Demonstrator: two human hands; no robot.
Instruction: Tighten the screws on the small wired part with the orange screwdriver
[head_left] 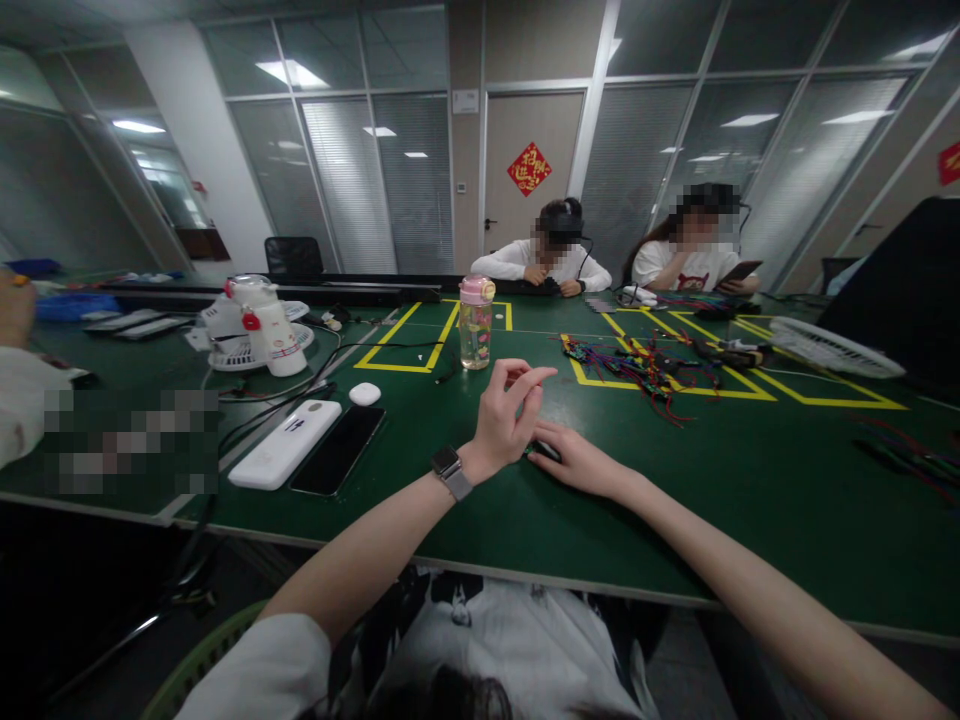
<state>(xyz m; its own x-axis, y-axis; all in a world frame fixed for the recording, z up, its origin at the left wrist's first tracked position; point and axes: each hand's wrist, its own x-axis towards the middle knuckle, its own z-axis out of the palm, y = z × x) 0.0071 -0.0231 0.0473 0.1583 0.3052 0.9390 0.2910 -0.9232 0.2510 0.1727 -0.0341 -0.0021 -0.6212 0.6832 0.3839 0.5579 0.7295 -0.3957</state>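
My left hand (pixel 511 412), with a watch (pixel 450 470) on its wrist, is raised just above the table. Its index finger points right, the others are loosely bent, and nothing shows between them. Right beside it, my right hand (pixel 576 460) rests low over the green tabletop (pixel 495 530). Under its fingers and thumb lies a small dark piece (pixel 546 451) with a bit of green, mostly covered, so its kind is unclear. Beyond the hands stands a clear bottle with a pink lid (pixel 475 325). A tangle of thin coloured wires (pixel 637 365) lies ahead to the right.
Left of my hands lie a black phone (pixel 339 450), a white power bank (pixel 285 445) and a small white case (pixel 365 394). Farther left are a white bottle (pixel 270 330) and cables. Yellow tape (pixel 397 367) marks the table. Two people sit opposite; another person's arm is at left.
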